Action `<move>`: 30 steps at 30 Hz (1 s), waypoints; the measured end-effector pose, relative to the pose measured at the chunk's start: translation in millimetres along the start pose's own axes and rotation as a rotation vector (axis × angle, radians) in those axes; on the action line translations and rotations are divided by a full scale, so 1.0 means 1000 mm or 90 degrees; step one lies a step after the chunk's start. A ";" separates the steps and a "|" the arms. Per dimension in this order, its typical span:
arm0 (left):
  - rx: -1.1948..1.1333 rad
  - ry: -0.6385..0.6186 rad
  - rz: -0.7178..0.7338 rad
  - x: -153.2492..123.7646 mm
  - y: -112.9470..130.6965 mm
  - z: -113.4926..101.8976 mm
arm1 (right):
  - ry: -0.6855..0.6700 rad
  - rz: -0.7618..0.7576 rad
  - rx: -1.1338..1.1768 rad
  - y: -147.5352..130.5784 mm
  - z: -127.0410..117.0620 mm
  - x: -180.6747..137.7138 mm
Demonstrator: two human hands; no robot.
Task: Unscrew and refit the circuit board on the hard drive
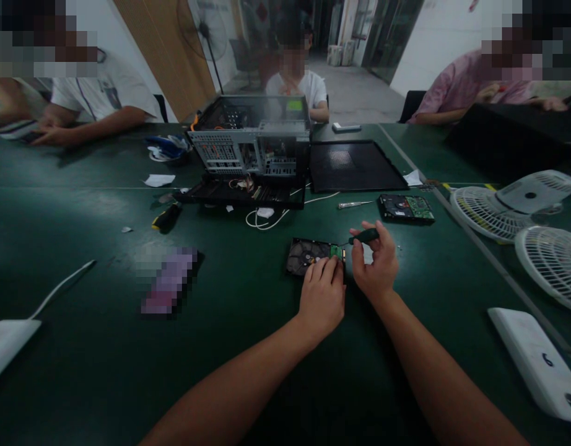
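Note:
A hard drive (306, 257) lies on the green table with its underside and a small green circuit board facing up. My left hand (323, 296) bears on its near right side, fingers bent over the edge and gripping it. In my right hand (377, 266) is a screwdriver (364, 236) with a dark green handle, pinched between thumb and fingers. Its thin shaft points left and reaches the drive's right end, beside the green board. Whether the tip sits in a screw is too small to tell. A second hard drive (406, 209) lies farther back on the right.
An open computer case (248, 152) stands ahead, its black side panel (360, 166) flat beside it. Another screwdriver (355, 204), a yellow-black handled tool (166, 218), a phone (170, 280), white fans (483, 210) and a white power bank (536, 362) lie around. Several people sit across the table.

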State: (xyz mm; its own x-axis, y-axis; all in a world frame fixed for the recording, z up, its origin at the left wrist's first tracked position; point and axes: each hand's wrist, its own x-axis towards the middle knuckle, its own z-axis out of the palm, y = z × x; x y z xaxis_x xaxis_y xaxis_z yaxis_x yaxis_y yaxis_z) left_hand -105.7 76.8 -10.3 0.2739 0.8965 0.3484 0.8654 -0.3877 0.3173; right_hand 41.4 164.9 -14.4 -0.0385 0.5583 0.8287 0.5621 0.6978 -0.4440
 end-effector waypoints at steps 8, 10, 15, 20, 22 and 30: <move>-0.005 0.003 -0.001 0.001 0.000 -0.001 | 0.025 -0.055 -0.114 0.002 -0.007 0.005; -0.009 0.004 0.000 0.001 0.000 -0.001 | 0.005 -0.041 -0.098 0.001 -0.006 0.004; -0.011 0.011 0.002 0.000 0.000 -0.001 | 0.011 -0.043 -0.129 -0.001 -0.003 0.002; -0.014 0.006 0.002 0.001 0.000 -0.001 | -0.002 -0.054 -0.124 -0.005 -0.003 0.005; -0.010 0.003 0.000 0.001 0.000 -0.002 | -0.022 -0.033 -0.079 -0.006 -0.002 0.004; -0.009 0.011 -0.001 0.000 0.000 -0.001 | 0.025 0.004 -0.084 0.002 0.005 -0.003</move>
State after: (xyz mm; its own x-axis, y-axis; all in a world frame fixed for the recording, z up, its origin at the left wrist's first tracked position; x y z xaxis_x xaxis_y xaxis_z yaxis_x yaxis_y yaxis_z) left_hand -106.0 76.4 -8.8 0.2656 0.8932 0.3628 0.8599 -0.3897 0.3298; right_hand 38.3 166.3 -19.5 -0.0041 0.5430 0.8397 0.6656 0.6282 -0.4030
